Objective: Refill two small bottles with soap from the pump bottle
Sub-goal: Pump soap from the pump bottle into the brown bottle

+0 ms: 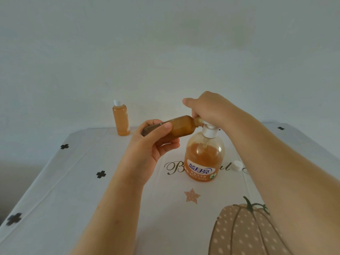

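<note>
Small amber plastic bottle (176,127), uncapped, clasped near-level by left grip (152,142) so its mouth meets the nozzle; right grip (207,109) curled over white pump head (209,130) of clear orange-soap pump bottle (204,157) on worktop (92,199)

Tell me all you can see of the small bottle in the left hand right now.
The small bottle is translucent plastic, looking amber-brown with soap inside; how full I cannot tell. It is uncapped and lies nearly level in the air, base to the left, neck at the nozzle of the pump bottle. The left hand grips its lower half; the right hand covers the pump head beside its mouth.
</note>
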Tool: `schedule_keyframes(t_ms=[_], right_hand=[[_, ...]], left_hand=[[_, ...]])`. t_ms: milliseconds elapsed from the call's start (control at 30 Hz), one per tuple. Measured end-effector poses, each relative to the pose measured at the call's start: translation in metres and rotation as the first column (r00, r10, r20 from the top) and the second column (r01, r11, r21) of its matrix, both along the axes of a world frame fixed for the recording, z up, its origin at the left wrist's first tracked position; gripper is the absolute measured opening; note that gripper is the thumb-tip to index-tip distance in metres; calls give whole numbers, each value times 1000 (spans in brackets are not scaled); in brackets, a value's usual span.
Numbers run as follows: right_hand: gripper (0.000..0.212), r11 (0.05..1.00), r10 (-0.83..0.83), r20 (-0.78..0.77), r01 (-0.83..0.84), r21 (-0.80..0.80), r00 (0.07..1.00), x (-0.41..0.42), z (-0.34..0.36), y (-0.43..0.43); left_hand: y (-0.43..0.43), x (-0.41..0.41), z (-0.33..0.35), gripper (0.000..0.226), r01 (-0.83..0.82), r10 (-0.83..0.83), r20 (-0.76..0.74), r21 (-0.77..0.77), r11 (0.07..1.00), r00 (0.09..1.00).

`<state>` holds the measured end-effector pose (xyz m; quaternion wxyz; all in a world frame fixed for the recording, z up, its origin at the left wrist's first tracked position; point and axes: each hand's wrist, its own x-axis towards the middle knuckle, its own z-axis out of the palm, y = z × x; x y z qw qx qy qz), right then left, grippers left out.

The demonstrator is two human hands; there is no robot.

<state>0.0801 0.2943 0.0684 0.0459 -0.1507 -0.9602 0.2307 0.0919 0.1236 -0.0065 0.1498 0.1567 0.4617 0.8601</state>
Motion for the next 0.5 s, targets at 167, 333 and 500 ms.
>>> schedule_keyframes(t_ms=[167, 333, 500], right_hand=[[47, 1000, -22, -9, 22, -20, 1000, 0, 1, 1], [43, 999, -32, -16, 32, -32, 999, 0, 0, 1], [68, 998, -48, -67, 45, -53, 997, -2, 1, 1]], left_hand=[[0, 0, 1, 30, 6, -6, 0, -5, 1000, 1000], [-1, 1, 3, 32, 3, -3, -10, -5, 1000, 1000], [-2, 2, 5, 31, -6, 7, -30, 10, 1000, 1000]])
